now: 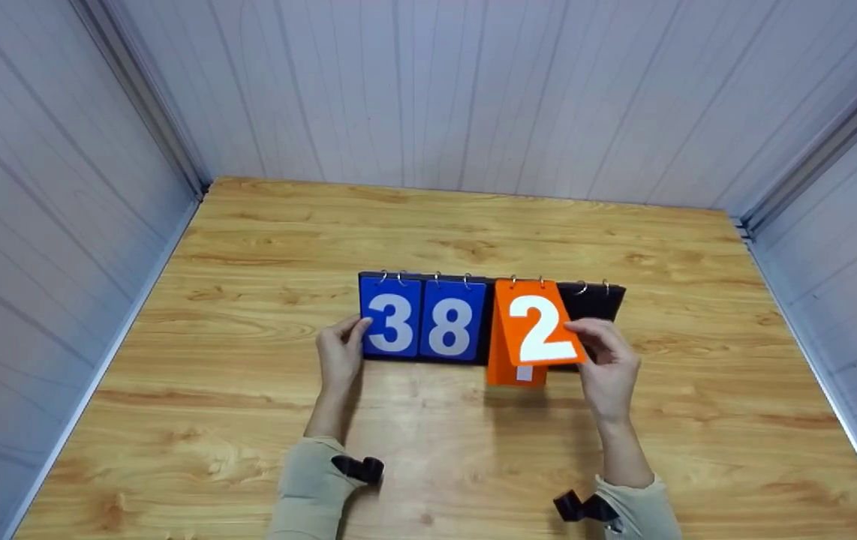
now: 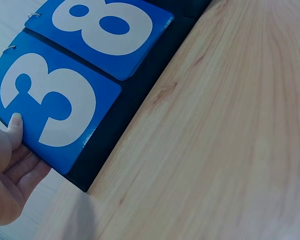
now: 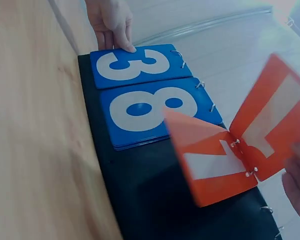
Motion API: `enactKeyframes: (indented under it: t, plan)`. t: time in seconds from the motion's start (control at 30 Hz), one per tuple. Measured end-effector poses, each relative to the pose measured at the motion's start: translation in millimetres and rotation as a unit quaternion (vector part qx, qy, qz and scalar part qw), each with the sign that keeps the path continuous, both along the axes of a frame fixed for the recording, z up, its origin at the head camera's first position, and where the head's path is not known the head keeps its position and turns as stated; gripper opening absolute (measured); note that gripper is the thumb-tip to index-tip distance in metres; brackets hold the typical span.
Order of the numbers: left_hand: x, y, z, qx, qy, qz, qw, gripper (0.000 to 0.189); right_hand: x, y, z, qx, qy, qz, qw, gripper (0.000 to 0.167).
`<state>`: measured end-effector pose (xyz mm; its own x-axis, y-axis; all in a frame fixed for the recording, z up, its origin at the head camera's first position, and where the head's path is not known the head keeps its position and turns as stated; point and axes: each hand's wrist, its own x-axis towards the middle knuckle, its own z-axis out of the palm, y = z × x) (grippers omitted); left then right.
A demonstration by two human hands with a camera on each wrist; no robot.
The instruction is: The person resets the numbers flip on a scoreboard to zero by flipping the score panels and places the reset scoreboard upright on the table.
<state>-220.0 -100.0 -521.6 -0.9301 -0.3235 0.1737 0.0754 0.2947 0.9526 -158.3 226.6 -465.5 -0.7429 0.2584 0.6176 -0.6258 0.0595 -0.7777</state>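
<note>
Right hand (image 1: 611, 367) in a pinch on thin orange card (image 1: 541, 326), left hand (image 1: 340, 354) likewise on ringed black board (image 3: 145, 192)

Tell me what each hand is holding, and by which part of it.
The left hand holds the black flip board and blue 3 card by their left edges; the right hand pinches the orange 2 card by its right edge.

Left grip (image 1: 341, 356) and right grip (image 1: 611, 369) well apart, both in a pinch
</note>
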Motion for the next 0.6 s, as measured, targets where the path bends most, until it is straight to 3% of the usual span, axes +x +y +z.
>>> enactKeyframes:
  t: [0.1, 0.3, 0.43, 0.6]
  plan:
    - [0.1, 0.0, -0.4, 0.003, 0.0, 0.002, 1.0, 0.015, -10.7, 2, 6.0, 0.007, 0.039, -0.008, 0.9992, 0.007]
    - [0.1, -0.1, -0.4, 0.007, 0.001, 0.0, 1.0, 0.015, -33.0, 5, 27.8, 0.026, 0.072, -0.02, 0.9969, 0.033]
    - [-0.2, -0.1, -0.4, 0.002, 0.002, -0.004, 1.0, 0.016, -50.2, 7, 44.3, 0.046, 0.065, -0.044, 0.9959, 0.036]
    - [-1.7, -1.0, -1.0, 0.0, 0.01, -0.008, 0.9999, 0.015, -73.9, 7, 59.8, 0.072, 0.031, -0.068, 0.9946, 0.015]
